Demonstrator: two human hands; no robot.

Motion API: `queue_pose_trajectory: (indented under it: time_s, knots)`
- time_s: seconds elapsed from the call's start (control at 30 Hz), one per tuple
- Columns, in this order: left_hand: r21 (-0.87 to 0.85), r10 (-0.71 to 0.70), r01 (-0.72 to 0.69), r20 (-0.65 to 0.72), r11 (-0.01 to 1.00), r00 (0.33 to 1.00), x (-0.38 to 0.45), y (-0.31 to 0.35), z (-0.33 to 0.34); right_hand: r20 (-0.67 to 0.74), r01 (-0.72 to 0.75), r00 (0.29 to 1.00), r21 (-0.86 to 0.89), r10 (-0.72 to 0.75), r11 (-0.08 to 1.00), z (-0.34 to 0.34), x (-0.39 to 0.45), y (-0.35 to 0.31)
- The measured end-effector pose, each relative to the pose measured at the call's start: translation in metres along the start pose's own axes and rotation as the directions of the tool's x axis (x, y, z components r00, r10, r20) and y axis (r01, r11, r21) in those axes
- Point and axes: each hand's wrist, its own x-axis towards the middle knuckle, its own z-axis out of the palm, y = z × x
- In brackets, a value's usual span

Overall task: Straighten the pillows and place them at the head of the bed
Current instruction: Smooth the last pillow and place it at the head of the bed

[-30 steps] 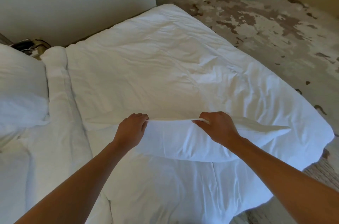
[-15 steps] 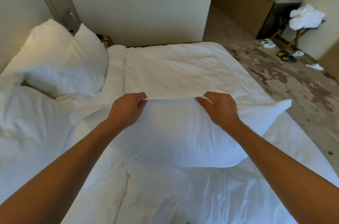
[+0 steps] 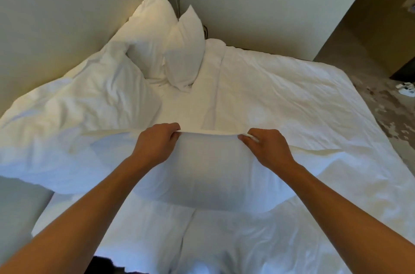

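Observation:
A white pillow point(image 3: 208, 175) hangs in front of me above the white bed point(image 3: 280, 105). My left hand point(image 3: 157, 143) and my right hand point(image 3: 267, 150) both pinch its top seam, about a forearm's length apart. Two more white pillows lean in the far corner at the head of the bed: a larger pillow point(image 3: 146, 40) against the wall and a smaller pillow point(image 3: 185, 49) propped in front of it. A third large crumpled pillow point(image 3: 74, 116) lies at the left, just beside my left hand.
Pale walls point(image 3: 67, 4) meet in the corner behind the pillows. A worn, patchy floor point(image 3: 393, 103) runs along the bed's right side, with white shoes point(image 3: 406, 89) on it. A doorway opening is at the far right.
My view has swung left toward the head of the bed. The held pillow has come along, lifted in both hands, and now sits closer to the pillows at the left.

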Motion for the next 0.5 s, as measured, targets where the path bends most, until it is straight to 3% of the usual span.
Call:
queue_pose_trajectory:
  time_s: [0.23, 0.33, 0.5]
  knots:
    - [-0.005, -0.118, 0.122, 0.213, 0.993, 0.970, -0.029, -0.046, 0.065, 0.196, -0.072, 0.972, -0.277, 0.130, 0.958, 0.086, -0.014, -0.005]
    - [-0.020, -0.141, 0.150, 0.227, 0.989, 0.964, -0.036, -0.055, 0.083, 0.163, -0.084, 0.976, -0.318, 0.142, 0.944, 0.099, -0.026, -0.002]
    - [0.077, -0.084, 0.072, 0.167, 0.994, 0.982, -0.029, -0.060, 0.079, 0.030, -0.157, 0.984, -0.295, 0.173, 0.942, 0.090, -0.035, -0.002]
